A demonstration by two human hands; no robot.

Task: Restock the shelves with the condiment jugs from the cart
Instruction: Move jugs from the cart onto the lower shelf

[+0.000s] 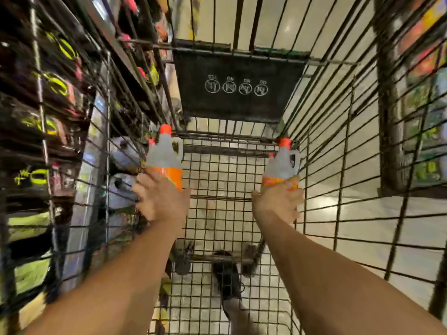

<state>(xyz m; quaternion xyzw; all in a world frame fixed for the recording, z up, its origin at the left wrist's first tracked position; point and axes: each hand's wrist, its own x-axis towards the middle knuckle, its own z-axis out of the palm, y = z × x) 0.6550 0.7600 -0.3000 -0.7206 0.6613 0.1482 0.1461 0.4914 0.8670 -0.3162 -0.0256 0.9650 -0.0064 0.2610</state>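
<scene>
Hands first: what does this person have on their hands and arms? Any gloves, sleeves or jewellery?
The left hand and right hand have no gloves; no watch, bracelet or ring shows, though blur could hide a thin ring. Both arms are bare to the picture's edge, with no sleeve in view.

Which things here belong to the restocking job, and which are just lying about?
Job: left hand gripping left jug; right hand gripping right jug; wire cart; shelves at left.
Just there: cart's black seat flap; shoe under the cart.
</scene>
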